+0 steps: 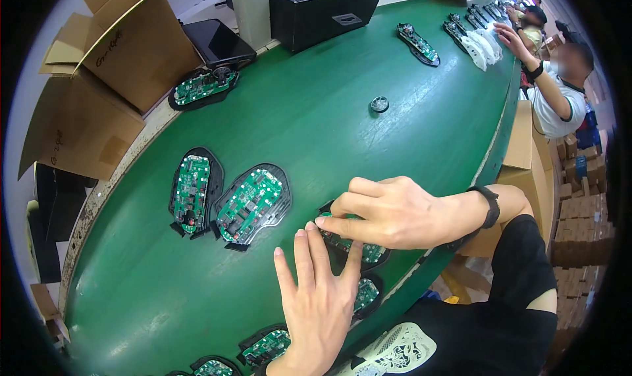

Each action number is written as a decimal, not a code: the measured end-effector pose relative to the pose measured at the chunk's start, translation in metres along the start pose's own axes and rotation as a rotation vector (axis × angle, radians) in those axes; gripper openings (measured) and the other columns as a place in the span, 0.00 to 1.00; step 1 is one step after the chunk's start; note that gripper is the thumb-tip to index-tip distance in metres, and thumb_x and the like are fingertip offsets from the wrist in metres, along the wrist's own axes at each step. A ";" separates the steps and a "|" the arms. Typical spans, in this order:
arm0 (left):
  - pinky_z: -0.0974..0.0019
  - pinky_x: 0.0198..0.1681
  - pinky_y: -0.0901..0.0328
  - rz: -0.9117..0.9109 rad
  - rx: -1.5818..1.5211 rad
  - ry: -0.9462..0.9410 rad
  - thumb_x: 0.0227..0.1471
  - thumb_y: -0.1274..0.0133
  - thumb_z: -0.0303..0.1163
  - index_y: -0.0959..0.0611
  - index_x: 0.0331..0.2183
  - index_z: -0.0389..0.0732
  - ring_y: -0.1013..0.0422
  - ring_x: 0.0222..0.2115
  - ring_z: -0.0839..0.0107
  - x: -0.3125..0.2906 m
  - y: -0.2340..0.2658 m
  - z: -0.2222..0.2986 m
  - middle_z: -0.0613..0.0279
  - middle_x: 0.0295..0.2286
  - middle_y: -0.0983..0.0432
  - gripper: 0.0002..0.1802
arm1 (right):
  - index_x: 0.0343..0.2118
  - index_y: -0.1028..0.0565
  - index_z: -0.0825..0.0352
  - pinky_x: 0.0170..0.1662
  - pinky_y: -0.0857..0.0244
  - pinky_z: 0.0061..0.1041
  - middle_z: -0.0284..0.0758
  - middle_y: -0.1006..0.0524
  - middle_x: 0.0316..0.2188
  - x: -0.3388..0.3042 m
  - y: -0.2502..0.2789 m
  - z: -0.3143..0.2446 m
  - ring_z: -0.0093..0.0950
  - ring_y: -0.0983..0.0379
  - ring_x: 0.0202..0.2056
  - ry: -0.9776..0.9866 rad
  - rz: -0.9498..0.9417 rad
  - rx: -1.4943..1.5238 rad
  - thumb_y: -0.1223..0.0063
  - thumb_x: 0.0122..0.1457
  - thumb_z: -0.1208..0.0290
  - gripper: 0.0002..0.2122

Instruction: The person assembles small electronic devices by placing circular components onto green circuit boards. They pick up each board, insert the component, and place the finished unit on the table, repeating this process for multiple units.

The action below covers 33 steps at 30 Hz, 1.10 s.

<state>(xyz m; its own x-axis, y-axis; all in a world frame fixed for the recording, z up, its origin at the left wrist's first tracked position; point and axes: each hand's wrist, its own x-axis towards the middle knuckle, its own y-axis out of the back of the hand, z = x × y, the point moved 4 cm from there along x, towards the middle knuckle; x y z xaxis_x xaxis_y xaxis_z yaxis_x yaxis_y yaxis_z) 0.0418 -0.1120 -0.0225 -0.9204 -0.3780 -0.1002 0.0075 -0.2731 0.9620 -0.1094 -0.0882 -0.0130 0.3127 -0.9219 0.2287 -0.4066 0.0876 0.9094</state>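
A green circuit board in a black housing (374, 253) lies on the green work surface in front of me, largely hidden under my hands. My right hand (395, 215) reaches in from the right, its thumb and fingertips closed together at the board's left end. Whatever sits between those fingertips is too small to make out. From below comes my left hand (319, 303), fingers stretched out and thumb apart. Its middle fingertips meet the right hand's fingertips, while its thumb rests by the board. Another board (366, 294) lies just right of the left hand.
Two board housings (253, 201) lie side by side to the left. Several more sit along the near edge (266, 345) and far end. A small round black part (379, 104) lies mid-surface. Cardboard boxes (131, 47) and a black bin (322, 14) line the far side. A co-worker (559, 93) works at right.
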 end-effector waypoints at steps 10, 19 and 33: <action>0.40 0.59 0.43 -0.002 -0.023 -0.018 0.52 0.51 0.33 0.19 0.50 0.55 0.39 0.58 0.48 0.006 0.001 0.004 0.36 0.54 0.34 0.22 | 0.37 0.23 0.76 0.26 0.30 0.24 0.34 0.28 0.30 0.007 0.009 0.004 0.27 0.29 0.36 -0.027 -0.151 0.101 0.42 0.45 0.73 0.16; 0.41 0.57 0.41 -0.032 0.021 -0.041 0.39 0.40 0.29 0.19 0.50 0.61 0.38 0.55 0.47 0.019 0.006 0.008 0.40 0.54 0.35 0.32 | 0.43 0.26 0.80 0.29 0.29 0.26 0.39 0.28 0.32 0.017 0.021 0.020 0.31 0.28 0.39 -0.041 -0.407 0.239 0.43 0.46 0.77 0.19; 0.43 0.58 0.41 0.066 0.004 -0.084 0.40 0.39 0.29 0.16 0.43 0.54 0.38 0.55 0.46 0.012 0.002 0.011 0.39 0.53 0.35 0.23 | 0.44 0.23 0.76 0.20 0.35 0.20 0.35 0.25 0.35 -0.041 0.008 -0.019 0.25 0.30 0.36 0.019 0.099 -0.198 0.44 0.48 0.73 0.19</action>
<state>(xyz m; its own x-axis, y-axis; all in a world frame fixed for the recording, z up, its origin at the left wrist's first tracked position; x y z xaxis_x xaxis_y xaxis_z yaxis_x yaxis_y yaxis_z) 0.0265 -0.1074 -0.0193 -0.9474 -0.3196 -0.0153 0.0675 -0.2464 0.9668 -0.1097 -0.0426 -0.0084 0.2961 -0.8981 0.3251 -0.2606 0.2514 0.9321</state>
